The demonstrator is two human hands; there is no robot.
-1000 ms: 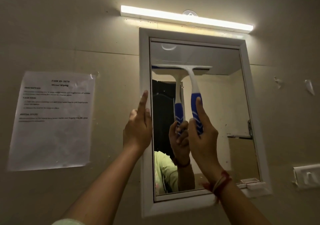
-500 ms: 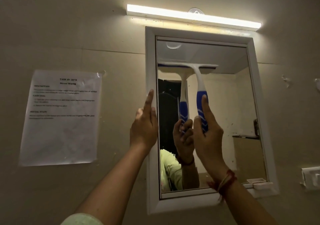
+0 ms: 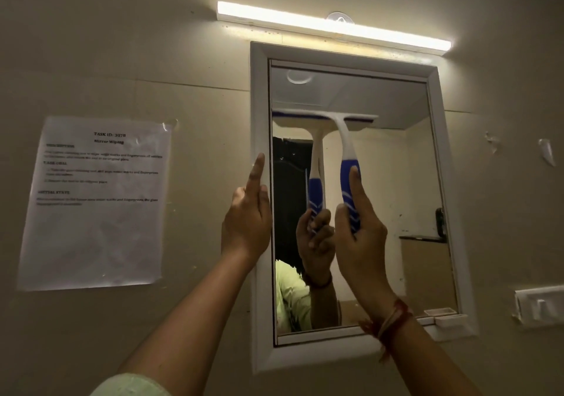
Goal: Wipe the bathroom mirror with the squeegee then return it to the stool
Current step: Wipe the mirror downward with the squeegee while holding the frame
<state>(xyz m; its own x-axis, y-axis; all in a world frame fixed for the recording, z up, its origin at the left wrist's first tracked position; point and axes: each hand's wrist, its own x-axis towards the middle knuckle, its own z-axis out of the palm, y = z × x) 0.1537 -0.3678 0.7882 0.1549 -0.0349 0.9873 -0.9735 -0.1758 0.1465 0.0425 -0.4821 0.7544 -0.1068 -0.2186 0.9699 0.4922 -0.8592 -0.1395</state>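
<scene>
Unmoved, white-and-blue squeegee (image 3: 341,139) presses mirror (image 3: 381,182).

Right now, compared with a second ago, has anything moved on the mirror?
The squeegee has slid slightly down the mirror, carried by the right hand; the camera view also shifted a little. Nothing was taken hold of or let go. Unchanged: the right fingers on the blue handle, and the left hand braced on the mirror's left frame edge.
</scene>
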